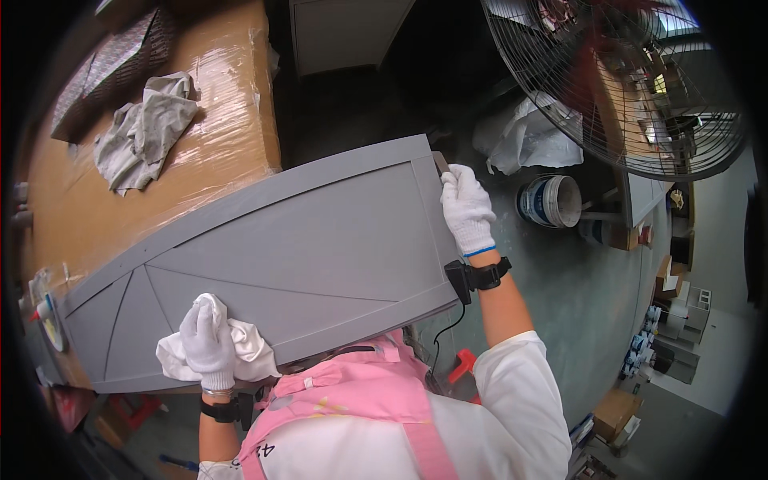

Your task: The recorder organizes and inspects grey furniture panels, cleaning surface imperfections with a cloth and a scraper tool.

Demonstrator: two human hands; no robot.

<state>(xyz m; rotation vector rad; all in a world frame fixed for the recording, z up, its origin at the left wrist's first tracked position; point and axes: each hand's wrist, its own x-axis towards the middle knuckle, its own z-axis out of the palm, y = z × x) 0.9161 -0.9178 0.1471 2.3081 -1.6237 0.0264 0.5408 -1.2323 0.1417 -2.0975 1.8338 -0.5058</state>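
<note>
A long grey panel (312, 228) with a raised frame and slanting grooves lies across the view in front of me, its left part resting on a wrapped table. My left hand (207, 342), in a white knitted glove, is closed on a white cloth (253, 352) and presses it to the panel near its close edge. At the panel's right end, my right hand (466, 210), gloved too, has its fingers curled round a small brown block (441, 163) against the end edge. The fingers partly hide this block.
A plastic-wrapped brown table (228, 104) at the left bears a crumpled grey rag (148, 132) and bubble wrap (104, 72). To the right stand a large fan (616, 88), a white bucket (550, 202) and a plastic bag (532, 136). Something red (462, 366) is by my right side.
</note>
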